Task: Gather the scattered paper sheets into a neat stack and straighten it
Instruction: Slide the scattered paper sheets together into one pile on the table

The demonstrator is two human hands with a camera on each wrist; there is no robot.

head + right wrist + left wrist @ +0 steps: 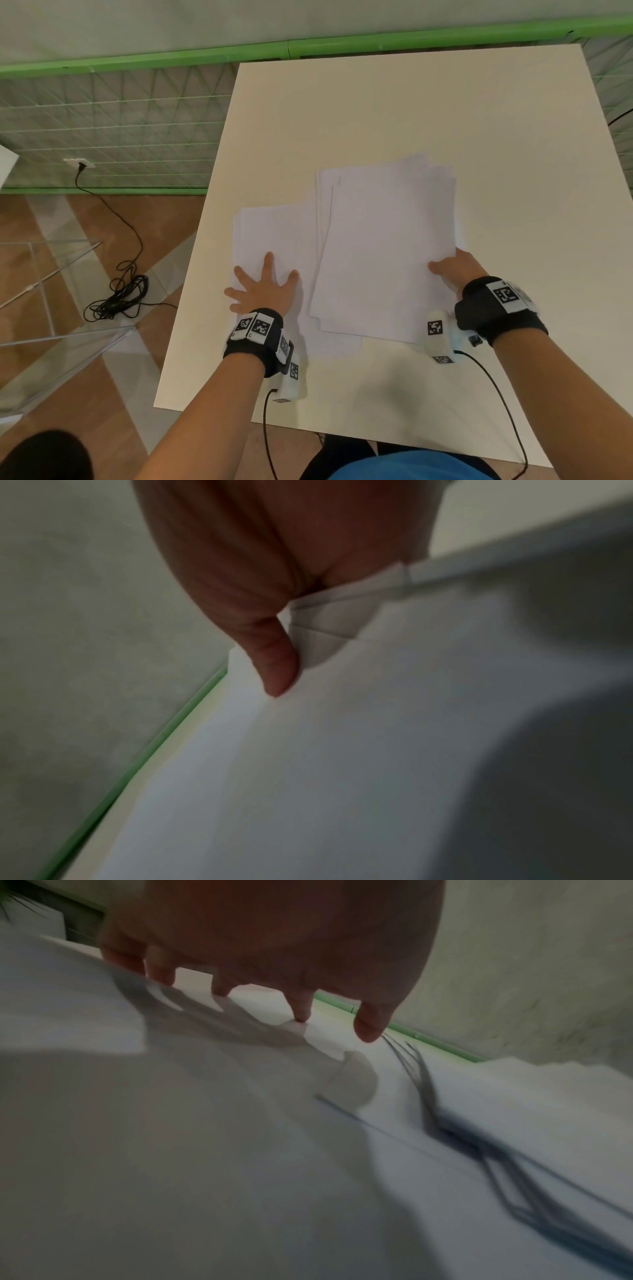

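Observation:
A rough pile of white paper sheets (387, 253) lies in the middle of the cream table (411, 102), its far corners fanned out. My right hand (452, 269) pinches the pile's right edge, thumb on top and fingers hidden beneath; the right wrist view shows the thumb (277, 664) pressed on the top sheet (342, 750). More loose sheets (267, 233) lie to the left, partly under the pile. My left hand (263, 284) rests flat on them with fingers spread; the left wrist view shows its fingertips (301, 1012) touching the paper (171, 1123).
The table's left edge (191, 260) runs close to my left hand, with wooden floor and a coiled black cable (120, 294) below. A green mesh fence (120, 113) stands beyond the table. Bare tabletop lies behind and to the right of the pile.

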